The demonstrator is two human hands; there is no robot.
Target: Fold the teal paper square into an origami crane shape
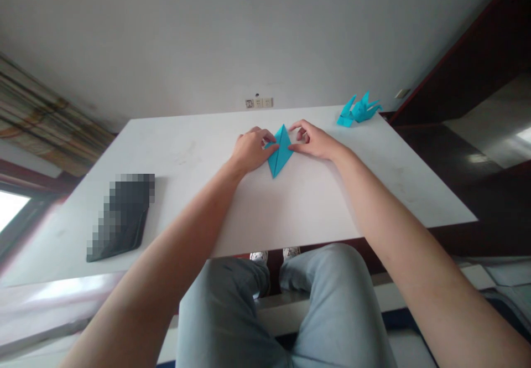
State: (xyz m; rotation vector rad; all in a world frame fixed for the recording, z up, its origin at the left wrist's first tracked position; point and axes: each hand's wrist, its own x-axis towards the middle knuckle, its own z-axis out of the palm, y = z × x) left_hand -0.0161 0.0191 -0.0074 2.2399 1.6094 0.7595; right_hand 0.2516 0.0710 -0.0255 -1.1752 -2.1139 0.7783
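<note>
A blue paper piece (281, 152), folded into a narrow kite shape, lies flat on the white table (199, 152) in front of me. My left hand (251, 149) presses its left edge with curled fingers pinched on the fold. My right hand (313, 140) pinches the paper's right edge between thumb and forefinger, the other fingers curled. A finished blue origami figure (359, 110) stands at the table's far right corner, apart from both hands.
A dark flat case (122, 216), partly blurred, lies near the table's left front. A wall with a socket strip (259, 103) rises behind the table. My knees in light jeans (290, 301) show below the table's near edge.
</note>
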